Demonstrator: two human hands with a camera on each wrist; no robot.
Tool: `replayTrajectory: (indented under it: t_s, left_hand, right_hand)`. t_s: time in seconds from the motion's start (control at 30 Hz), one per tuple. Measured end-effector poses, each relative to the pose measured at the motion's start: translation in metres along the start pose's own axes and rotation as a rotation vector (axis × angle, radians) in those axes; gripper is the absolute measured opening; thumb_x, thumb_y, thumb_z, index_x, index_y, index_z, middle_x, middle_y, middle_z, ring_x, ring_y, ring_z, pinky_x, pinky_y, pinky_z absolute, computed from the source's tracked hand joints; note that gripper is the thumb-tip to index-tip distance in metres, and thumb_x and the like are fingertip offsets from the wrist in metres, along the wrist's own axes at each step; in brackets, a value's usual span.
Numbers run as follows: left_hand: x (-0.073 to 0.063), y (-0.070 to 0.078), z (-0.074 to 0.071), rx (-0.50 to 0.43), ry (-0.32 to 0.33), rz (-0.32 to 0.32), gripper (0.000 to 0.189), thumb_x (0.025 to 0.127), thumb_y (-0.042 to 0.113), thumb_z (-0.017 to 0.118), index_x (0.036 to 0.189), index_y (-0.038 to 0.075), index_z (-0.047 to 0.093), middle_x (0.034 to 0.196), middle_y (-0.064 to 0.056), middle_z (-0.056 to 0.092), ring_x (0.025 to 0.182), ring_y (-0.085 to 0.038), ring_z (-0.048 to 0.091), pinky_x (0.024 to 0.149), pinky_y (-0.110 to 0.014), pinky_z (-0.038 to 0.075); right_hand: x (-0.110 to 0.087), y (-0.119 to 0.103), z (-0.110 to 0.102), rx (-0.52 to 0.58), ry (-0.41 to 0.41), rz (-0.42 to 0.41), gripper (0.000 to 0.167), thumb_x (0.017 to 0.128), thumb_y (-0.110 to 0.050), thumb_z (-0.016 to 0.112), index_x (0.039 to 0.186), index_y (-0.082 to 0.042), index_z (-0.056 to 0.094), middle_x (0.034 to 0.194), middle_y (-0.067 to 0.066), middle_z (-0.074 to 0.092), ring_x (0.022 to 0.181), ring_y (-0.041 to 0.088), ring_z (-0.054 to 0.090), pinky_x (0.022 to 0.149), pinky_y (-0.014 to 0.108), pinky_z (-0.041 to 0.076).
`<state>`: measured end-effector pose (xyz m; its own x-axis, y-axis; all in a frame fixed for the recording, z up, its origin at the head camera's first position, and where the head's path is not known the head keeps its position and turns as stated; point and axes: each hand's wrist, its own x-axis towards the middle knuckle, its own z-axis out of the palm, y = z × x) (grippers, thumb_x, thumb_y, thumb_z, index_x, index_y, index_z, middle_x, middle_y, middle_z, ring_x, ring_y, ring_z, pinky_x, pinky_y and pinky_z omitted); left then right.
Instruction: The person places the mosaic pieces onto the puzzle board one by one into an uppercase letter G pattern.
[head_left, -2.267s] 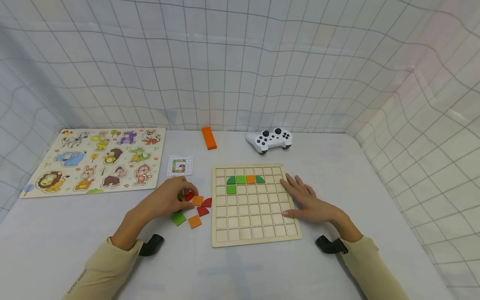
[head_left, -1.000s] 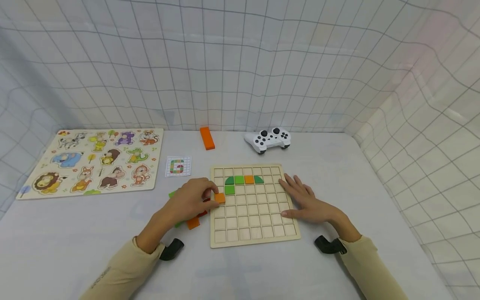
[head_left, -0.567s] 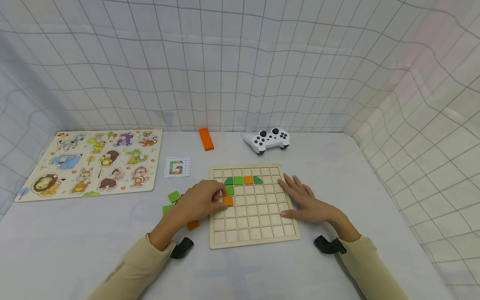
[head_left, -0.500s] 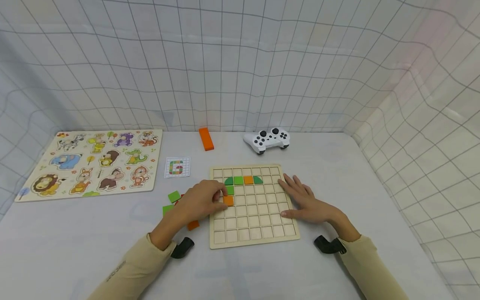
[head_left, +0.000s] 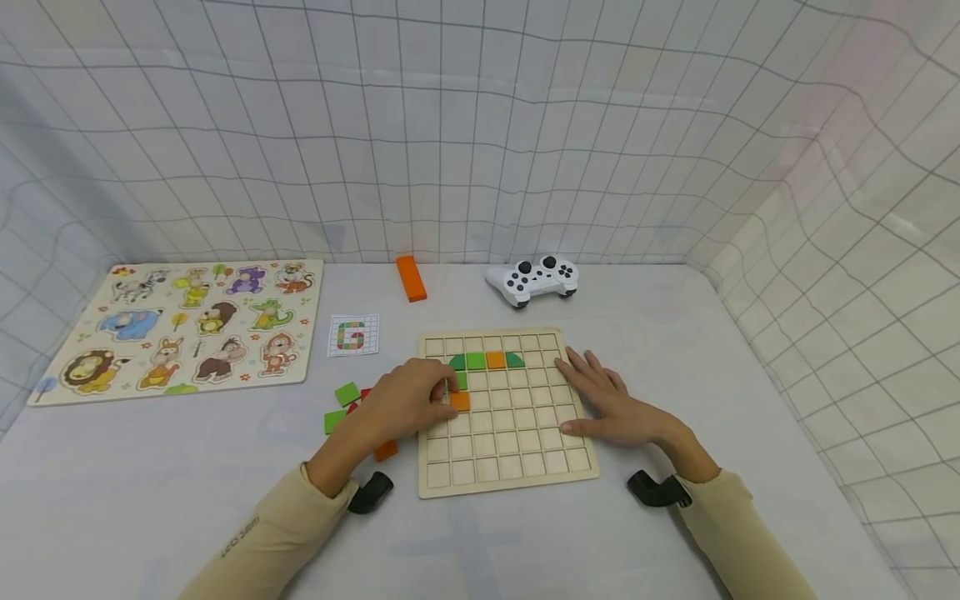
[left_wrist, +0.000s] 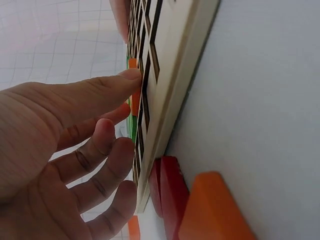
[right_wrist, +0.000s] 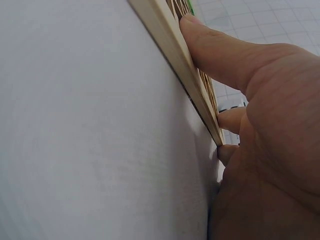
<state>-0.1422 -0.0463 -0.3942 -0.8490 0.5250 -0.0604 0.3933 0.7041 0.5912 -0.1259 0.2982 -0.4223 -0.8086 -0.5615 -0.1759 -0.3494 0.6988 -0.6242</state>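
My left hand (head_left: 405,398) is over the left side of a wooden grid board (head_left: 525,462), pinching an orange square tile (head_left: 461,402) between thumb and index finger. That tile lies at a grid cell just below a green square tile (head_left: 462,381); whether it is fully seated I cannot tell. In the left wrist view the thumb touches the orange tile (left_wrist: 135,102), and the other fingers are loosely bent. A row above holds dark green quarter-circles (head_left: 514,360), a green square (head_left: 476,361) and an orange square (head_left: 496,360). My right hand (head_left: 615,408), fingers spread, rests on the board's right edge.
Loose green (head_left: 347,394), red (head_left: 365,392) and orange (head_left: 386,451) tiles lie left of the board, partly hidden by my left hand. Behind them are a pattern card (head_left: 353,336), an animal puzzle (head_left: 180,333), an orange block (head_left: 411,279) and a white game controller (head_left: 534,281).
My left hand has picked up the orange square tile from the loose tiles and carried it right onto the board, below the green square. The right hand has stayed in place.
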Motion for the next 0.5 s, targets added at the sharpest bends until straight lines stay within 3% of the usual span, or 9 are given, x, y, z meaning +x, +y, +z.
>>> replayTrajectory:
  t_s: [0.5]
  left_hand:
    - [0.0012,-0.0017,0.0018,-0.01,0.009,-0.021,0.017,0.084,0.018,0.08,0.093,0.01,0.069,0.068,0.004,0.05,0.063,-0.01,0.047,0.055,-0.026,0.036]
  right_hand:
    - [0.0004,-0.0004,-0.0002,-0.004,-0.013,0.021,0.096,0.093,-0.042,0.068,0.162,-0.016,0.007,0.168,0.013,-0.01,0.152,0.04,-0.019,0.116,0.064,-0.004]
